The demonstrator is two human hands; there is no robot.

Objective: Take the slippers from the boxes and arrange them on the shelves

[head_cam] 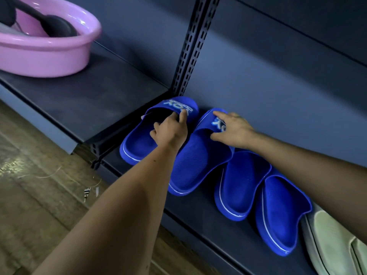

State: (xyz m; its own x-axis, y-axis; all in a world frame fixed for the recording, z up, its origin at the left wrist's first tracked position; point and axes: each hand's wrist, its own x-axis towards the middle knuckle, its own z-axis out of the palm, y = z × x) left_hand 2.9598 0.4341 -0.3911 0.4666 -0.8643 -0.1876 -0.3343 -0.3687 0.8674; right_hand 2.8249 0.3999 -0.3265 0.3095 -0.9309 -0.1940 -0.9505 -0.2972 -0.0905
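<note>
While left hand (170, 130) pinches the strap of the end slipper (137, 144) and right hand (232, 130) that of its neighbour (191, 163), both on the shelf (198, 217): suggest nudging them parallel, heels level, toes rearward.

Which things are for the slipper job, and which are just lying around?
For the job: left hand holding the end blue slipper, right hand holding the second blue slipper, shelf.
Lying about: pink basin, headphones.
</note>
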